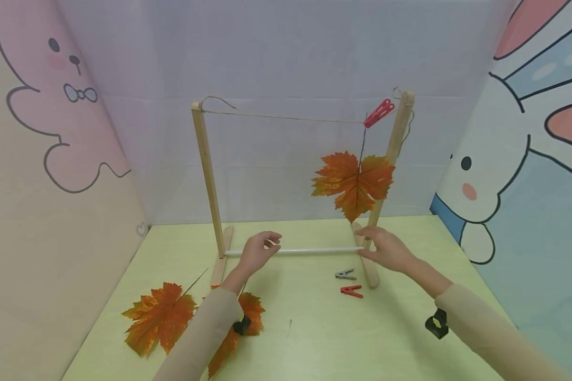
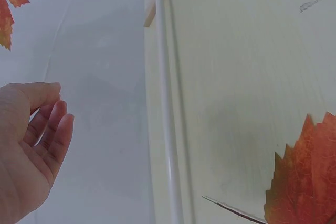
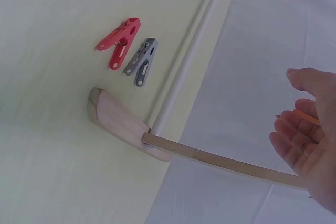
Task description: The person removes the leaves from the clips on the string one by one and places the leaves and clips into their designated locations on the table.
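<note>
My left hand (image 1: pixel 259 251) hovers over the left part of a white rod (image 1: pixel 314 250), fingers loosely bent with nothing between them. In the head view my right hand (image 1: pixel 386 248) overlaps the foot of the right wooden post (image 1: pixel 394 143); thumb and fingers are spread apart and hold nothing. A string (image 1: pixel 276 116) runs between the post tops. From its right end hangs an orange maple leaf (image 1: pixel 352 182), its stem clipped by a pink clothespin (image 1: pixel 378 114). A grey clothespin (image 3: pixel 140 62) and a red clothespin (image 3: pixel 119 43) lie beside the right foot.
Two more maple leaves lie at the front left: one leaf (image 1: pixel 159 317) in full sight, another leaf (image 1: pixel 251 313) partly under my left forearm. The left post (image 1: pixel 207 180) stands on a wooden foot. A pale cloth backdrop (image 1: pixel 267 47) hangs behind the yellow table (image 1: pixel 314 338).
</note>
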The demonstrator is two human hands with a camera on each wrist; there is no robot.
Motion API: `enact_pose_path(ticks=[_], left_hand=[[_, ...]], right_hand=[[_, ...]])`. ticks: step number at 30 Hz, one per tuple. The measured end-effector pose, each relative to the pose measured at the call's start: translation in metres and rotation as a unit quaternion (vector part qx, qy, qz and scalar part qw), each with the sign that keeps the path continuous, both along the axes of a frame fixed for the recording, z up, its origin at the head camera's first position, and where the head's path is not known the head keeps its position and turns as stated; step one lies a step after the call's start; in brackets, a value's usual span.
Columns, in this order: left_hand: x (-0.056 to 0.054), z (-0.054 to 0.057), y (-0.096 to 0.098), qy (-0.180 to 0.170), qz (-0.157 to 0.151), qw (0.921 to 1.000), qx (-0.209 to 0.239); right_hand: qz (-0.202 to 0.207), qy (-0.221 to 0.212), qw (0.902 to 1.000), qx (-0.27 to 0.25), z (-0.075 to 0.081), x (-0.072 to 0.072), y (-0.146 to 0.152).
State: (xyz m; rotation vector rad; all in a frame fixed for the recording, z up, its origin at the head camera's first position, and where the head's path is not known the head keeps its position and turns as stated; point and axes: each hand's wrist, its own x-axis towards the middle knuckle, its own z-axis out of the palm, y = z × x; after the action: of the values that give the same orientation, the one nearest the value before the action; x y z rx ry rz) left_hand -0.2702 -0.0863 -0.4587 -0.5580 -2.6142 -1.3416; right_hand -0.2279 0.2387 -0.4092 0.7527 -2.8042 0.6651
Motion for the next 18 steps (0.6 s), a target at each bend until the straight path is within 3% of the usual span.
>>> enact_pose_path(ticks=[18], left_hand=[[-0.009, 0.033, 0.026, 0.027, -0.019, 0.9993, -0.015]], right_hand=[[0.017, 0.037, 0.9988, 0.028, 0.042, -0.006, 0.000]])
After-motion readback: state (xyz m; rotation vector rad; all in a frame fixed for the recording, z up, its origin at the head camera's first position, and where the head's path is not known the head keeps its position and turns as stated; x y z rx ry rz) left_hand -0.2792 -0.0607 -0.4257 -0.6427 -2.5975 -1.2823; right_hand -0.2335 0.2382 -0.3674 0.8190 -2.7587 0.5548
